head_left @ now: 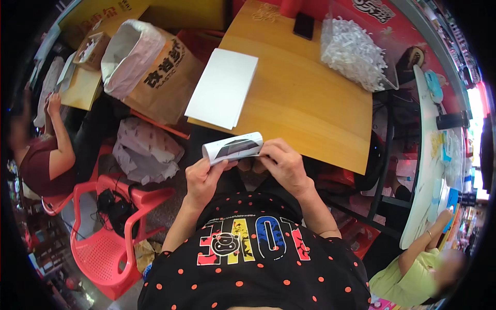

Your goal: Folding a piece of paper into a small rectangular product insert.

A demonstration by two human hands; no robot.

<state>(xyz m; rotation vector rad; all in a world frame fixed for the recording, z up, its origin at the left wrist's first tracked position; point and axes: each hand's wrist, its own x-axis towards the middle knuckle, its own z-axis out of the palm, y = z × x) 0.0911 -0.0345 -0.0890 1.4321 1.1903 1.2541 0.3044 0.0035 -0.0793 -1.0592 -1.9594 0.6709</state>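
Between my two hands, in front of my lap, is a curled white printed sheet of paper (233, 148) with a dark shape printed on its outer side. My left hand (203, 178) grips its left end from below, thumb against the paper. My right hand (283, 159) pinches its right edge, fingers bent over it. Just beyond the curl, a stack of white paper sheets (223, 88) lies on the near left part of the wooden table (305, 98).
A clear bag of white paper strips (356, 54) sits at the far right of the table, near a dark phone (304, 26) and rubber bands (265, 12). Left stand a large sack (170, 77) and a red chair (106, 248). Other people sit on both sides.
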